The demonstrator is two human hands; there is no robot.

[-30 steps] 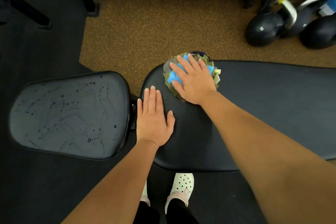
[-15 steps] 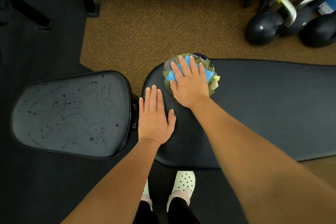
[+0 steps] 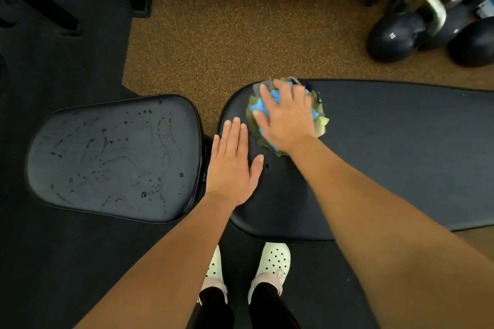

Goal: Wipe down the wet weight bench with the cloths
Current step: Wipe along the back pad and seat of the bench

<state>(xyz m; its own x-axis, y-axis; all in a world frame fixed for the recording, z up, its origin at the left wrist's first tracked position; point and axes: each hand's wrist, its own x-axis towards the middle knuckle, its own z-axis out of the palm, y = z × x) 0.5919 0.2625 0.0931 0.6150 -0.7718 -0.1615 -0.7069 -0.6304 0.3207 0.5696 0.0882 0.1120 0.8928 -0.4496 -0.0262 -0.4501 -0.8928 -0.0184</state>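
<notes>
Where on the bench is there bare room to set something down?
Free: the long pad right of the cloths, beyond the right forearm. The seat pad holds only water drops. Crowded: the long pad's rounded end, where the left hand lies flat beside the right hand pressing the cloths.

So the bench (image 3: 267, 222) is two black pads with a gap between them. The seat pad (image 3: 112, 157) is covered in drops (image 3: 144, 193) and wet streaks, nothing else on it. The long pad (image 3: 387, 155) looks mostly dry from here. A wad of cloths (image 3: 258, 109), blue and olive, sits on its rounded end by the far edge. The right hand (image 3: 286, 117) lies flat on top of the wad, and the left hand (image 3: 232, 165) rests palm-down on the pad just beside it. The floor (image 3: 240, 35) is speckled brown with kettlebells (image 3: 393, 37) on it, and there's a black mat (image 3: 53, 262) under the bench, where two pale clogs (image 3: 272, 262) stand.
</notes>
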